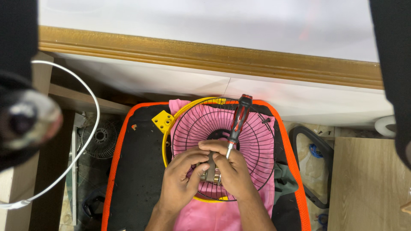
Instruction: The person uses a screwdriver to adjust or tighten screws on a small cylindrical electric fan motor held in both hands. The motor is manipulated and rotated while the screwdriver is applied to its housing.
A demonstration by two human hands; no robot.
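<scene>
A small metal part (211, 174) is sitting at the near edge of the black wire fan guard (239, 141) — both hands are pinching it, the left hand (182, 182) closed on it, the right hand (229, 171) also gripping a red-and-black screwdriver (237, 122). The guard, yellow-rimmed, is lying on pink cloth (214, 216) — the fitting looks midway, not finished.

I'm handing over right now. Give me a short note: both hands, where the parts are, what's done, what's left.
Left hand: pinching a small metal part at the guard's lower edge.
Right hand: on the same part, also holding the red-and-black screwdriver, tip down.
Black wire fan guard with yellow plastic ring lies on pink cloth over the black, orange-edged mat.
Done or left: cannot tell; the hands hide the part.
</scene>
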